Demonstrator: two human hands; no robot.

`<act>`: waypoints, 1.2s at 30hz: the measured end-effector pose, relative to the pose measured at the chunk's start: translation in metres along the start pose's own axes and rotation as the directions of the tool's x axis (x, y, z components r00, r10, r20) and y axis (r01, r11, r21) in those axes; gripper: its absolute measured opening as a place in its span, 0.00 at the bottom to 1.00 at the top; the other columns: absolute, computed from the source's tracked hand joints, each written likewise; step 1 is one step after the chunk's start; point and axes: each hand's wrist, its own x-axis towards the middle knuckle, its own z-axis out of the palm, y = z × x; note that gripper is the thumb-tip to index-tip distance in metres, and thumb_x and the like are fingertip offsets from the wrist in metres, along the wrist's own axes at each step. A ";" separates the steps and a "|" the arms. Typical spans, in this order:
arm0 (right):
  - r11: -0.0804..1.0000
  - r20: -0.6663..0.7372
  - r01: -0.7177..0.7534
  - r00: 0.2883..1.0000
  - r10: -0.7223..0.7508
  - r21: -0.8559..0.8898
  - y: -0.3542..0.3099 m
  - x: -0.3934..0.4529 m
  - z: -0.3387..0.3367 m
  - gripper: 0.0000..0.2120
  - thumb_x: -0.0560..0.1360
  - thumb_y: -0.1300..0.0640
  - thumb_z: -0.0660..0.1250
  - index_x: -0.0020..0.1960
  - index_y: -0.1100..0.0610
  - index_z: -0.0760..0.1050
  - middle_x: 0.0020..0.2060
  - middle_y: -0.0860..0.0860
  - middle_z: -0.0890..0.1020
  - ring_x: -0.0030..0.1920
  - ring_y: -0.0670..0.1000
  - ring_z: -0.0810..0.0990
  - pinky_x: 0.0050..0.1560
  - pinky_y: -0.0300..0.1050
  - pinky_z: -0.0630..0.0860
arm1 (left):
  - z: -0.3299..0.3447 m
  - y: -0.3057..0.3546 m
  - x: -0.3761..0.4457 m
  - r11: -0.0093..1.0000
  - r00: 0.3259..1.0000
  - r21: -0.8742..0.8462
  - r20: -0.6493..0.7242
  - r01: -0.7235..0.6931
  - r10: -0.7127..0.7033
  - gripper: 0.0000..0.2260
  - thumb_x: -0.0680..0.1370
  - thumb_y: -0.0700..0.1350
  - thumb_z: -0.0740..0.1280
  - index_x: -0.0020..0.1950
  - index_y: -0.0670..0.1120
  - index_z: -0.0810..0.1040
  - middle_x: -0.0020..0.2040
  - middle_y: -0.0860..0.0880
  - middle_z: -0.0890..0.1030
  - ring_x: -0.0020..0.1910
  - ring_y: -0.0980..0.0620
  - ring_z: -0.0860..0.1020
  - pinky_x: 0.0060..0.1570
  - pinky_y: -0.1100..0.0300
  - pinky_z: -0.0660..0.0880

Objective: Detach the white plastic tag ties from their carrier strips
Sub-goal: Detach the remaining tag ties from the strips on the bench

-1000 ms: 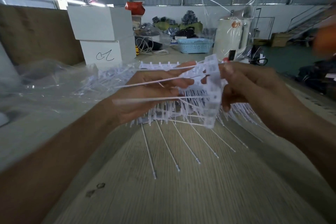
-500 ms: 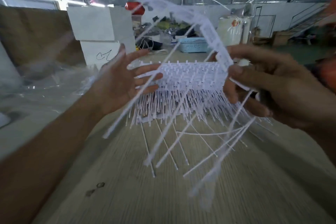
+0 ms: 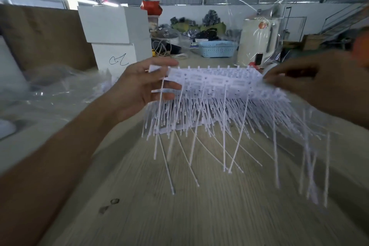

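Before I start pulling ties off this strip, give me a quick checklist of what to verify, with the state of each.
1. Left hand grips the strip's left end: ok, thumb above, fingers under.
2. Right hand pinches the right end: ok.
3. Carrier strip held level between both hands: ok.
4. Ties hang free below the strip: ok, a few long ones cross.
5. Pile of ties on the table sits right behind: cannot tell whether the hanging ties snag it.
6. Plastic bag stays clear of the strip: ok, it lies off to the left.
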 end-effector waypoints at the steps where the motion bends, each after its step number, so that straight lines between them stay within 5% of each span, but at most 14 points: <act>1: 1.000 -0.050 0.020 0.999 -0.019 0.020 0.000 0.001 -0.005 0.07 0.73 0.37 0.67 0.49 0.33 0.81 0.35 0.28 0.80 0.30 0.37 0.80 0.28 0.23 0.69 | 0.002 -0.001 0.001 0.998 0.999 0.062 -0.034 -0.022 0.025 0.12 0.79 0.44 0.67 0.61 0.42 0.80 0.53 0.42 0.84 0.49 0.43 0.85 0.44 0.55 0.82; 6: 0.984 -0.237 0.093 0.963 -0.127 -0.149 0.022 0.023 -0.024 0.14 0.76 0.34 0.67 0.55 0.41 0.82 0.38 0.39 0.78 0.34 0.47 0.79 0.38 0.48 0.77 | 0.007 -0.005 0.001 0.995 0.997 0.088 -0.065 0.039 -0.034 0.09 0.77 0.43 0.69 0.55 0.42 0.82 0.53 0.38 0.85 0.45 0.41 0.86 0.40 0.55 0.82; 9: 0.987 -0.364 0.016 0.928 -0.075 -0.162 0.041 0.036 -0.013 0.17 0.79 0.36 0.63 0.54 0.47 0.81 0.39 0.43 0.80 0.37 0.42 0.79 0.42 0.42 0.77 | 0.005 -0.008 0.003 0.984 0.989 0.142 -0.119 0.109 -0.092 0.04 0.80 0.40 0.67 0.52 0.41 0.81 0.50 0.36 0.85 0.40 0.42 0.85 0.37 0.55 0.81; 11: 0.971 -0.214 -0.001 0.975 -0.052 -0.239 0.055 0.032 0.011 0.11 0.80 0.45 0.65 0.53 0.50 0.82 0.41 0.46 0.81 0.36 0.35 0.77 0.39 0.30 0.71 | 0.004 -0.011 0.002 0.958 0.983 0.234 -0.117 0.164 -0.140 0.04 0.80 0.40 0.67 0.52 0.41 0.81 0.49 0.36 0.85 0.38 0.42 0.84 0.36 0.56 0.81; 13: 0.949 0.046 -0.028 0.998 0.045 -0.315 0.055 0.020 0.037 0.09 0.80 0.52 0.66 0.54 0.52 0.83 0.46 0.49 0.83 0.38 0.36 0.75 0.39 0.37 0.72 | 0.006 -0.015 0.000 0.945 0.986 0.280 -0.054 0.168 -0.159 0.05 0.80 0.40 0.67 0.52 0.41 0.81 0.49 0.38 0.85 0.39 0.42 0.84 0.36 0.56 0.80; 15: 0.981 0.091 -0.033 0.995 0.051 -0.190 0.047 0.012 0.057 0.08 0.80 0.54 0.66 0.54 0.54 0.84 0.48 0.49 0.83 0.41 0.42 0.78 0.46 0.40 0.76 | 0.013 -0.017 -0.002 0.957 0.993 0.272 0.020 0.103 -0.113 0.07 0.80 0.42 0.68 0.54 0.39 0.80 0.49 0.39 0.85 0.40 0.43 0.84 0.36 0.56 0.80; 18: 0.985 0.057 0.005 0.998 -0.015 0.172 0.014 0.014 0.081 0.13 0.81 0.50 0.64 0.59 0.54 0.82 0.53 0.43 0.83 0.53 0.36 0.79 0.51 0.24 0.72 | 0.027 -0.015 -0.004 0.954 0.994 0.298 0.113 -0.022 -0.012 0.11 0.79 0.45 0.68 0.56 0.38 0.78 0.49 0.41 0.86 0.42 0.43 0.85 0.36 0.55 0.82; 20: 0.965 0.122 0.030 0.990 -0.064 0.259 -0.009 0.015 0.099 0.13 0.83 0.50 0.61 0.60 0.54 0.81 0.53 0.46 0.84 0.53 0.39 0.80 0.52 0.30 0.75 | 0.037 -0.013 -0.005 0.931 0.988 0.352 0.148 -0.097 0.047 0.12 0.79 0.46 0.67 0.56 0.39 0.77 0.47 0.44 0.86 0.42 0.42 0.85 0.35 0.54 0.81; 22: 0.958 0.179 0.021 0.981 -0.076 0.287 -0.022 0.013 0.116 0.12 0.83 0.53 0.62 0.59 0.56 0.81 0.50 0.53 0.85 0.51 0.51 0.82 0.56 0.50 0.77 | 0.043 -0.013 -0.007 0.892 0.980 0.422 0.172 -0.161 0.096 0.12 0.79 0.48 0.66 0.55 0.40 0.77 0.45 0.47 0.85 0.41 0.44 0.85 0.33 0.54 0.81; 24: 0.942 0.158 0.007 0.985 -0.064 0.336 -0.025 0.011 0.122 0.09 0.82 0.56 0.65 0.57 0.56 0.82 0.47 0.54 0.85 0.49 0.55 0.83 0.54 0.57 0.76 | 0.047 -0.014 -0.007 0.860 0.977 0.474 0.181 -0.189 0.115 0.12 0.79 0.49 0.65 0.55 0.40 0.76 0.42 0.48 0.84 0.39 0.45 0.84 0.32 0.53 0.80; 29: 0.906 0.058 -0.004 0.998 -0.022 0.424 -0.022 0.010 0.117 0.07 0.80 0.54 0.67 0.47 0.50 0.83 0.40 0.49 0.85 0.44 0.51 0.83 0.51 0.55 0.78 | 0.052 -0.014 -0.007 0.809 0.980 0.554 0.145 -0.197 0.139 0.14 0.80 0.55 0.61 0.50 0.44 0.74 0.36 0.46 0.83 0.31 0.38 0.81 0.27 0.50 0.79; 36: 0.938 -0.029 0.030 0.999 -0.022 0.344 -0.026 0.006 0.115 0.06 0.80 0.53 0.69 0.47 0.53 0.83 0.38 0.48 0.83 0.38 0.47 0.78 0.41 0.46 0.73 | 0.054 -0.011 -0.008 0.733 0.971 0.637 0.159 -0.240 0.180 0.16 0.84 0.54 0.57 0.47 0.42 0.72 0.32 0.48 0.81 0.28 0.46 0.79 0.30 0.58 0.74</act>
